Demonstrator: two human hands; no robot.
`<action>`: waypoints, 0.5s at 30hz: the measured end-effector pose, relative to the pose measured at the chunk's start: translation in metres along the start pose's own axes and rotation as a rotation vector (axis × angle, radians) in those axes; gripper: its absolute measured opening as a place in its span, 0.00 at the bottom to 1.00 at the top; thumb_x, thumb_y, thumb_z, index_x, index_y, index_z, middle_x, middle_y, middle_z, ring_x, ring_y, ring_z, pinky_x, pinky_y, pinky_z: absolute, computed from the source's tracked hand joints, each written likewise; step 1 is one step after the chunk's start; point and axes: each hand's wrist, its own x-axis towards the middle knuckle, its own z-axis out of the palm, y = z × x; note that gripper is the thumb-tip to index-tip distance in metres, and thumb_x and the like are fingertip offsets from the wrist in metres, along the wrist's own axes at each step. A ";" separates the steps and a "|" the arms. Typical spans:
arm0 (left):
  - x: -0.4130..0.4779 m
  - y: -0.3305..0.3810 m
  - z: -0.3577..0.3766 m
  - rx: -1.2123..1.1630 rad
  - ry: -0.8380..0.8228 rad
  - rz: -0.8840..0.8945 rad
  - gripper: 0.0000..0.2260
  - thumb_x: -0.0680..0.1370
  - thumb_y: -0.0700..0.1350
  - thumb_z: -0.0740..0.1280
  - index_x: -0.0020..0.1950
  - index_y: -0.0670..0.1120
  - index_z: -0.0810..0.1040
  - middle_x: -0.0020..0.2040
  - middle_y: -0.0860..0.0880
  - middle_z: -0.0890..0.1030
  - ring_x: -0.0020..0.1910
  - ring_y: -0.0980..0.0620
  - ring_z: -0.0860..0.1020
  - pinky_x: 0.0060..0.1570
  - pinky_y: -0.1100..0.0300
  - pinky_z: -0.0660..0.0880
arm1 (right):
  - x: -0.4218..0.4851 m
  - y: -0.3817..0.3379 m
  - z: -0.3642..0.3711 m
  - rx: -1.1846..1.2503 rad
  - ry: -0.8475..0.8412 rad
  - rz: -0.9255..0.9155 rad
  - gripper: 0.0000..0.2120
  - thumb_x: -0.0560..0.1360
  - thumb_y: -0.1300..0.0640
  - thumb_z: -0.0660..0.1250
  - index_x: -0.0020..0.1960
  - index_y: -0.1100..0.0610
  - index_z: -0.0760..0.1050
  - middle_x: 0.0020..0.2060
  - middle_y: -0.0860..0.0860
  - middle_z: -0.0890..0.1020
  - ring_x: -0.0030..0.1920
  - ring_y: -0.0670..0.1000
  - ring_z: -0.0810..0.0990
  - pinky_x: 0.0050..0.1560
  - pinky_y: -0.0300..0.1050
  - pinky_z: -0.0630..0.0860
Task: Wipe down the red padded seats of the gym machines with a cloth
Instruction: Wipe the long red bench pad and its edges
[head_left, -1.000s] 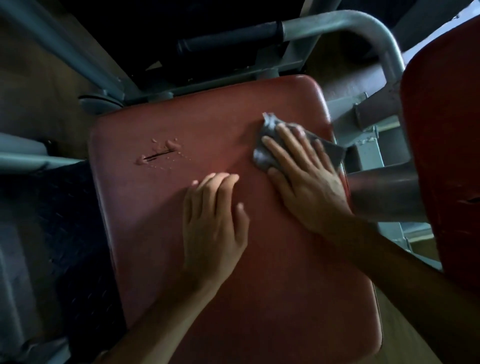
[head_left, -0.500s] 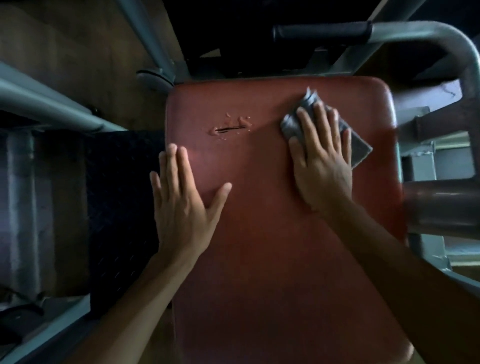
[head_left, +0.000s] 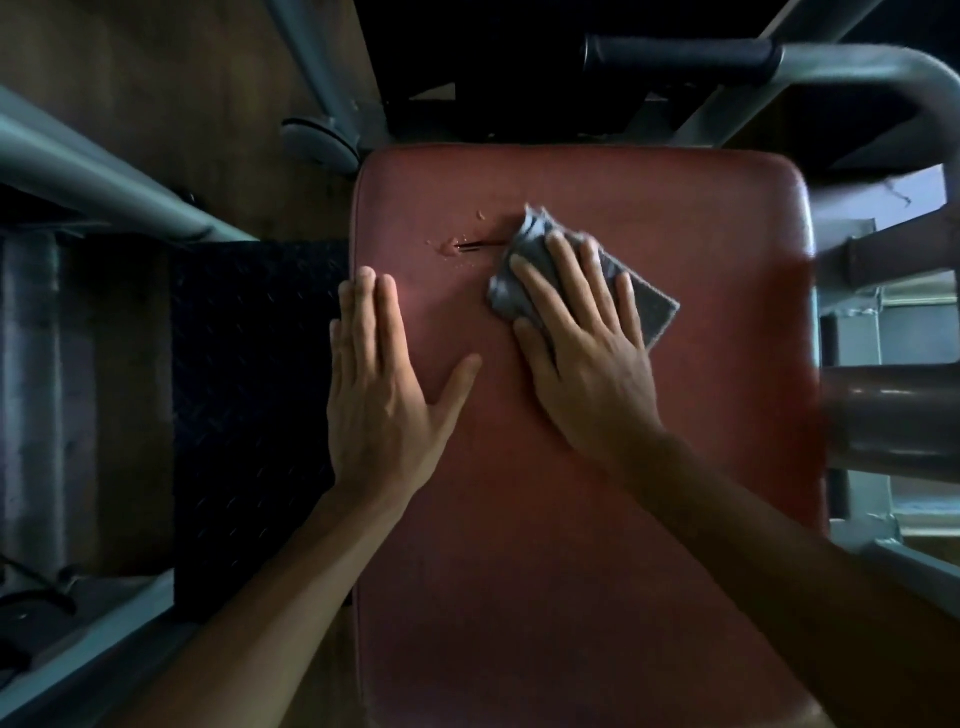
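A red padded seat (head_left: 701, 260) fills the middle of the head view. A small slit with water drops (head_left: 462, 247) marks its upper left part. My right hand (head_left: 582, 343) lies flat with straight fingers on a grey cloth (head_left: 652, 309) and presses it onto the seat, the cloth's left corner just touching the slit. My left hand (head_left: 382, 384) rests flat on the seat's left edge, fingers straight, thumb spread out, holding nothing.
Grey steel frame tubes (head_left: 104, 171) run along the left. A curved grey bar with a black foam grip (head_left: 680, 57) arches over the seat's far right corner. A black treaded footplate (head_left: 249, 415) lies left of the seat. A thick brown post (head_left: 893, 415) stands right.
My right hand has slid the cloth leftward across the seat until it reaches the wet slit. My left hand has shifted to the seat's left edge. The view has turned squarer on the seat.
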 end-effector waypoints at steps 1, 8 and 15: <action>0.000 0.001 0.000 -0.004 0.000 -0.002 0.42 0.80 0.66 0.59 0.81 0.39 0.50 0.82 0.42 0.50 0.81 0.45 0.48 0.78 0.45 0.55 | -0.008 0.008 -0.003 -0.030 -0.033 -0.063 0.24 0.84 0.45 0.51 0.79 0.47 0.59 0.80 0.50 0.56 0.80 0.52 0.49 0.79 0.55 0.46; 0.000 0.000 -0.001 0.024 -0.005 0.002 0.42 0.79 0.68 0.57 0.81 0.39 0.50 0.82 0.42 0.49 0.81 0.46 0.47 0.79 0.49 0.52 | 0.029 -0.007 0.000 0.026 0.012 0.018 0.24 0.84 0.44 0.51 0.79 0.45 0.58 0.80 0.48 0.54 0.80 0.52 0.47 0.79 0.56 0.44; 0.000 0.000 0.000 0.021 0.010 -0.002 0.42 0.79 0.68 0.58 0.81 0.39 0.51 0.82 0.42 0.51 0.81 0.46 0.49 0.79 0.50 0.52 | 0.038 -0.003 -0.003 0.028 0.007 0.036 0.24 0.84 0.43 0.50 0.79 0.44 0.58 0.80 0.47 0.55 0.80 0.50 0.47 0.79 0.54 0.44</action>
